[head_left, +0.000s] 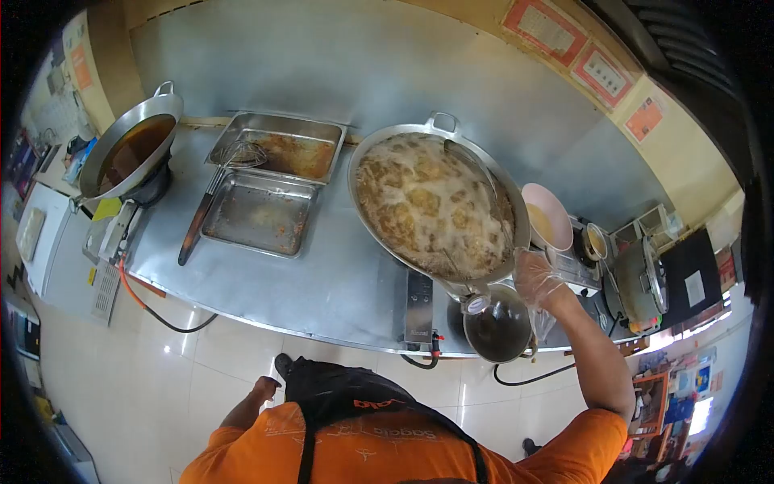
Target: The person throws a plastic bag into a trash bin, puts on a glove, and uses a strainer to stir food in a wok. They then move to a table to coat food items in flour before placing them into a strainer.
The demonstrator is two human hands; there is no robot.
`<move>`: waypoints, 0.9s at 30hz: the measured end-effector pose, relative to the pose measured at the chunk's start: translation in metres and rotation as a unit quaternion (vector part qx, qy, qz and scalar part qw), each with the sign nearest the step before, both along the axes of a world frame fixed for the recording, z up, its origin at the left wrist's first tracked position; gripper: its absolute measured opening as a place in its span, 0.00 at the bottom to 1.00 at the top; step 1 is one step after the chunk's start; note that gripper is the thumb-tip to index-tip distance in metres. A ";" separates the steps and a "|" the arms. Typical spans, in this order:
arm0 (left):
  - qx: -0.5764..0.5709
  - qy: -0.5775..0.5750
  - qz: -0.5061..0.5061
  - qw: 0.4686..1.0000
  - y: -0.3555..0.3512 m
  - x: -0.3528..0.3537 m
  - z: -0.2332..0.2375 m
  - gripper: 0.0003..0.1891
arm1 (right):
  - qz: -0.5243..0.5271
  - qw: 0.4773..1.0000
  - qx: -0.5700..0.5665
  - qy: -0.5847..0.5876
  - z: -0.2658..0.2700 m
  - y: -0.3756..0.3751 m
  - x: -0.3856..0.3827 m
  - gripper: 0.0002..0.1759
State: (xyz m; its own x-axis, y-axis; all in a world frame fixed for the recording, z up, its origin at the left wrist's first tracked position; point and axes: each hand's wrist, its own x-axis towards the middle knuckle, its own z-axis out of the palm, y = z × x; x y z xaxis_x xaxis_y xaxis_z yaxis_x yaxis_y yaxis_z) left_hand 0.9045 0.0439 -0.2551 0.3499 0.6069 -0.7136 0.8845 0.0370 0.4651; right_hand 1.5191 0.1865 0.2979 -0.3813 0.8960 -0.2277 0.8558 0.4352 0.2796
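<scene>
My right hand, in a clear plastic glove, is at the right rim of a large wok. Its fingers are bunched together, and whatever they hold is hidden. Pale, foaming oil with lumps of frying food fills the wok. A metal utensil leans inside its upper right edge. Clipped at the near rim is a dial thermometer. Below my right hand stands a smaller dark wok. My left hand hangs low beside my body, away from the counter, loosely open and holding nothing I can see.
A pink bowl sits right of the wok, near a lidded pot. Left are two metal trays, a whisk across them, and another wok of brown oil. Gas hoses hang below the steel counter.
</scene>
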 end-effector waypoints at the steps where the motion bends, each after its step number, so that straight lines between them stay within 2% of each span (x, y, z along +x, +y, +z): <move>1: -0.025 -0.006 0.046 0.999 -0.005 0.002 0.002 0.20 | 0.024 0.996 -0.023 -0.077 -0.001 0.005 0.001 0.07; 3: -0.075 -0.018 0.135 0.988 -0.014 0.008 0.011 0.19 | 0.068 0.990 -0.017 -0.120 -0.001 0.012 0.003 0.07; 4: -0.061 0.008 0.173 0.983 -0.004 0.029 0.087 0.19 | 0.089 0.992 0.010 -0.086 -0.003 0.014 0.007 0.07; 7: 0.011 -0.018 0.065 0.998 -0.009 -0.001 0.021 0.21 | 0.104 0.991 0.084 0.006 -0.003 0.015 0.005 0.06; 10: 0.085 -0.037 -0.040 0.995 -0.001 -0.020 0.003 0.21 | 0.164 0.983 0.079 -0.035 -0.005 0.026 0.006 0.05; 12: 0.092 -0.024 -0.061 0.994 0.010 -0.027 -0.005 0.21 | 0.169 0.980 0.089 -0.060 -0.019 0.036 0.016 0.05; 13: 0.096 -0.018 -0.073 0.993 0.015 -0.031 -0.008 0.21 | 0.143 0.982 0.113 -0.050 -0.033 0.040 0.022 0.06; 14: 0.064 -0.095 0.010 0.993 0.020 -0.037 -0.008 0.21 | 0.128 0.982 0.122 -0.063 -0.031 0.040 0.013 0.06; 16: 0.096 -0.051 -0.054 0.993 0.032 -0.047 -0.007 0.21 | 0.111 0.980 0.123 -0.112 -0.023 0.039 -0.007 0.07; 18: 0.085 -0.018 -0.080 0.993 0.051 -0.058 -0.013 0.22 | 0.021 0.990 0.120 -0.065 -0.014 0.040 -0.028 0.08; 20: 0.129 0.010 -0.153 0.980 0.073 -0.079 -0.016 0.22 | -0.150 0.975 0.124 0.107 -0.012 0.042 -0.046 0.11; 21: 0.149 0.025 -0.190 0.970 0.082 -0.091 -0.016 0.22 | -0.134 0.981 0.121 0.066 -0.008 0.043 -0.052 0.12; 23: 0.132 0.022 -0.164 0.977 0.099 -0.116 -0.013 0.22 | -0.102 0.988 0.113 -0.015 0.004 0.043 -0.061 0.16; 26: 0.098 0.024 -0.106 0.989 0.125 -0.152 0.000 0.22 | -0.113 0.981 0.160 -0.012 0.016 0.038 -0.075 0.18; 27: 0.083 0.026 -0.084 0.993 0.133 -0.163 0.002 0.22 | -0.119 0.978 0.163 -0.043 0.029 0.032 -0.094 0.19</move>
